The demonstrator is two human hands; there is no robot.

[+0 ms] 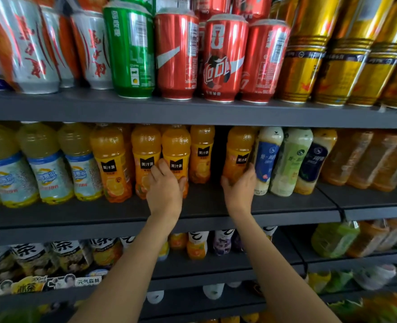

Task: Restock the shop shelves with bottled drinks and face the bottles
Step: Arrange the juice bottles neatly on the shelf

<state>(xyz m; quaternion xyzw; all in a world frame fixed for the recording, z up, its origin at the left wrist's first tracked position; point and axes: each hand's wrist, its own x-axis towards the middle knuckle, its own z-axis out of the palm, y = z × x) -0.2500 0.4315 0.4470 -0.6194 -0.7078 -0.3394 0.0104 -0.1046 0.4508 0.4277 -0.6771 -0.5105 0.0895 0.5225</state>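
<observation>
My left hand (pixel 163 190) is wrapped around the lower body of an orange juice bottle (pixel 176 157) at the front of the middle shelf (pixel 76 215); my fingers (pixel 165 167) curl over its label and my thumb presses its right side, so the grip is closed on it. It stands upright, touching a second orange juice bottle (pixel 145 155) on its left, with another of the same kind (pixel 110 159) further left.

My right hand (pixel 238 186) holds a separate orange bottle (pixel 238 152) from below and from the right, thumb on its left side, fingers closed behind it. This one leans slightly left and sits just beside a blue-labelled milky bottle (pixel 266 159). Between my two bottles there is a dark gap, with one more orange bottle (pixel 202 152) set further back in it.

Left of the orange row stand yellow drinks with pale blue labels (pixel 44 164). Right of the blue-labelled one come a green-labelled bottle (pixel 291 162) and a dark-labelled one (pixel 314 162), then amber tea bottles (pixel 356 157).

On the shelf above are red cans (pixel 224 59), a green can (pixel 131 52), white and orange cans (pixel 29 47) to the left and gold cans (pixel 332 54) to the right. The shelf below (pixel 216 269) carries smaller bottles, blurred.
</observation>
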